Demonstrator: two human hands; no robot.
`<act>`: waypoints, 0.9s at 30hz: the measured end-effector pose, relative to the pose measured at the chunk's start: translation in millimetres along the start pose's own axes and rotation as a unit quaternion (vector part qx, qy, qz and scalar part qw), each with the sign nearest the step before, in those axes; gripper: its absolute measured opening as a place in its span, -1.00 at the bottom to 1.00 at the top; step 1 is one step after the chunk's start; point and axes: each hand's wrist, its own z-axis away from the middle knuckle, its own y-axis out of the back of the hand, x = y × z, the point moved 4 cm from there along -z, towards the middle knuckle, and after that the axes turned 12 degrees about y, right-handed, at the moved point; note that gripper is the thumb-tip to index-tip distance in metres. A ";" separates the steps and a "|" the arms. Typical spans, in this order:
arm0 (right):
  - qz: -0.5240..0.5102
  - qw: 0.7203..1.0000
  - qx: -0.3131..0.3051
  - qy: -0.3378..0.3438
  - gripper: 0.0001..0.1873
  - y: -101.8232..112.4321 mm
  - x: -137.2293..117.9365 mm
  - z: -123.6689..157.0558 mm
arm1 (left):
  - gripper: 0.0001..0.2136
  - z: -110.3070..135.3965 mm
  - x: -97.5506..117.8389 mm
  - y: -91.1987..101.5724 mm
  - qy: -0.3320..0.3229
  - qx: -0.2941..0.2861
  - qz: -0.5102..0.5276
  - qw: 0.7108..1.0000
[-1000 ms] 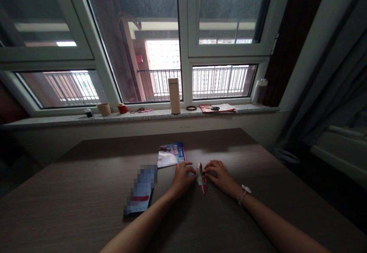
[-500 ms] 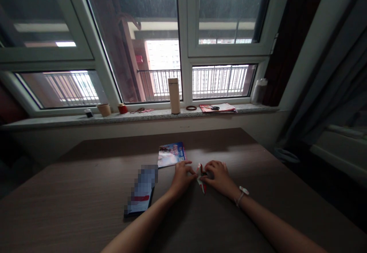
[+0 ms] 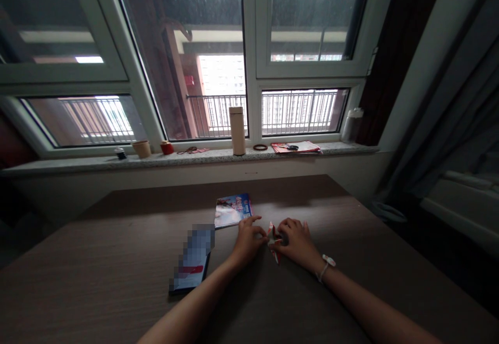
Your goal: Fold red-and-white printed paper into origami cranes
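Note:
A small folded paper piece [image 3: 273, 241], red and white with a pointed lower tip, lies on the brown wooden table [image 3: 117, 261] between my two hands. My left hand [image 3: 247, 241] pinches its left side with curled fingers. My right hand [image 3: 298, 240] presses and pinches its right side, fingers bent over it; a pale bracelet circles that wrist. Much of the paper is hidden under my fingers.
A colourful printed sheet [image 3: 233, 210] lies just beyond my left hand. A dark flat phone-like object [image 3: 192, 265] rests to the left. On the stone windowsill [image 3: 78, 163] stand a beige flask [image 3: 237, 130], small cups, a hair tie and red papers with scissors [image 3: 297, 147]. Curtains hang at right.
My hands have closed in tighter on the folded paper, the right hand sliding a little left over it. Less of the paper's lower tip shows now.

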 end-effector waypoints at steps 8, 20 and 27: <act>0.005 1.000 -0.004 0.002 -0.58 1.2 -1.4 -2.0 | -0.94 -1.9 -2.3 -0.5 0.008 0.000 -0.003 1.000; -0.027 0.997 -0.075 0.026 -0.33 7.0 4.7 3.2 | -0.96 1.5 2.6 2.2 0.013 0.010 -0.015 1.000; -0.057 0.991 -0.111 0.048 -0.17 6.2 9.2 6.1 | -0.94 2.1 2.5 2.2 0.011 0.011 -0.016 1.000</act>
